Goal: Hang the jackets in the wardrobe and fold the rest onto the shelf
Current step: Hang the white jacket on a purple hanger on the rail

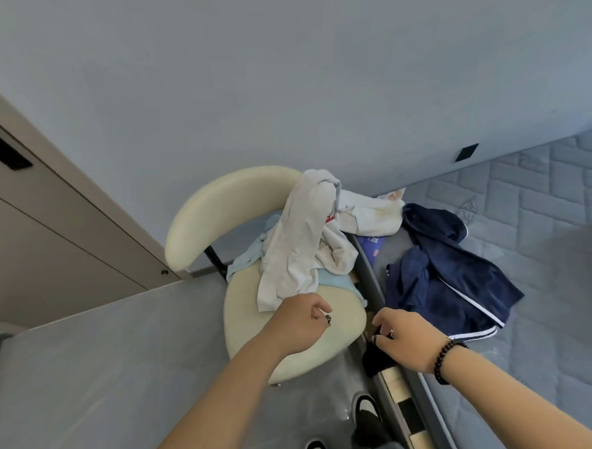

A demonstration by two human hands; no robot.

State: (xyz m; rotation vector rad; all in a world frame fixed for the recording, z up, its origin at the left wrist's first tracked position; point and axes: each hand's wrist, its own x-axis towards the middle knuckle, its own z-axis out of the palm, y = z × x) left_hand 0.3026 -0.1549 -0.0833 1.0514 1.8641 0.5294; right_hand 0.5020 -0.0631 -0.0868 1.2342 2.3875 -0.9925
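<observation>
A cream chair (239, 206) holds a pale grey-white garment (299, 244) draped over its back and seat, with a light blue garment (252, 261) under it. Another whitish garment (369, 217) lies across to the bed. A navy jacket with white stripes (455, 277) lies crumpled on the grey quilted mattress (545, 232). My left hand (298, 322) hovers over the chair seat with loosely curled fingers, holding nothing. My right hand (403, 339) pinches a small black cloth (375, 357) at the bed's edge.
A beige wardrobe door (47, 216) with a black recessed handle stands at the left. The bed frame edge (400, 407) runs between chair and mattress. My feet in black-and-white slippers (366, 406) stand on the grey floor. A blue booklet (373, 246) lies under the garments.
</observation>
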